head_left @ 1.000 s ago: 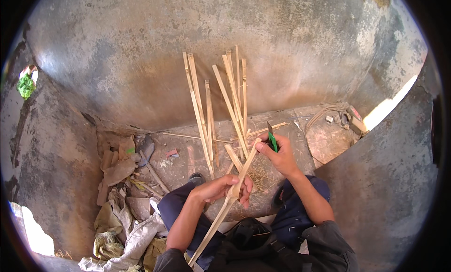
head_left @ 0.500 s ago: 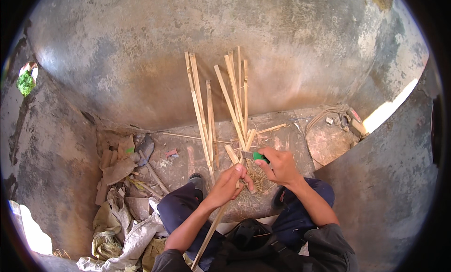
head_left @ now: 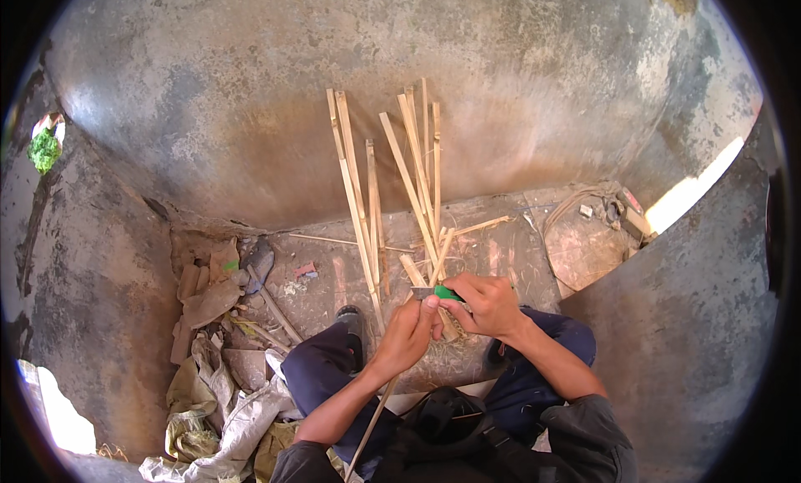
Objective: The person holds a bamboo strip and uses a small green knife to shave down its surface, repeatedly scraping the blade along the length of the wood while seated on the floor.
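Observation:
My left hand (head_left: 409, 333) is closed around a long bamboo strip (head_left: 371, 425), whose tail slants down past my left thigh. My right hand (head_left: 486, 306) grips a knife with a green handle (head_left: 449, 294). The knife's flat grey blade (head_left: 423, 293) points left and lies across the front end of the strip, right by my left thumb. My two hands almost meet, and the contact between edge and strip is partly hidden by fingers. Just beyond the knife, a short thick piece of bamboo (head_left: 411, 270) stands between my feet among shavings (head_left: 457, 326).
Several bamboo strips (head_left: 346, 183) lean on the far wall (head_left: 250, 133) in two groups. Crumpled sacks (head_left: 242, 416) and broken tile pieces (head_left: 200, 304) lie at left. A coiled cable (head_left: 571, 208) is at the far right, by a low partition (head_left: 676, 316).
My right hand and the knife have moved left and slightly down, up to my left thumb. The strip in my left hand now shows a narrower side.

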Motion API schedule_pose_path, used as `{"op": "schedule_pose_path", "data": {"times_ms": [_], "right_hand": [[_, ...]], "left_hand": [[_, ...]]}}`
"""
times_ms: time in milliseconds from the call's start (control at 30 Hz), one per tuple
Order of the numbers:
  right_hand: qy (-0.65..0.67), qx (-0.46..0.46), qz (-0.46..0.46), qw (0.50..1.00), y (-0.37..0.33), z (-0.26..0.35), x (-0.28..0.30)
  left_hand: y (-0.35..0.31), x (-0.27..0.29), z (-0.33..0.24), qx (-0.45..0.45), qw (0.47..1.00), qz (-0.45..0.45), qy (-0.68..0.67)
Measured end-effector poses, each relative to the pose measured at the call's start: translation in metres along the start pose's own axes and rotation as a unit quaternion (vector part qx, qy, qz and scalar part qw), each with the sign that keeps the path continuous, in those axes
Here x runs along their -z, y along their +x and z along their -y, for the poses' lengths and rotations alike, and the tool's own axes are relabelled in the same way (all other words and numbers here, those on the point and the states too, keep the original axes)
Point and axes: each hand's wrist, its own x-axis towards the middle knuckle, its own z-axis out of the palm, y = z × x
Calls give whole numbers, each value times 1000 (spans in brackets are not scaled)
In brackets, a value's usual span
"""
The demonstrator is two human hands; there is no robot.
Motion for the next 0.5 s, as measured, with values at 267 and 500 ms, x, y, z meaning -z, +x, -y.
{"op": "schedule_pose_path", "data": {"times_ms": [267, 500], "right_hand": [[-33, -70, -72, 994, 7, -26, 12], [9, -8, 2, 1000, -2, -9, 2]], "left_hand": [[-4, -3, -16, 34, 999, -6, 3], [-2, -11, -15, -42, 996, -73, -7]]}}
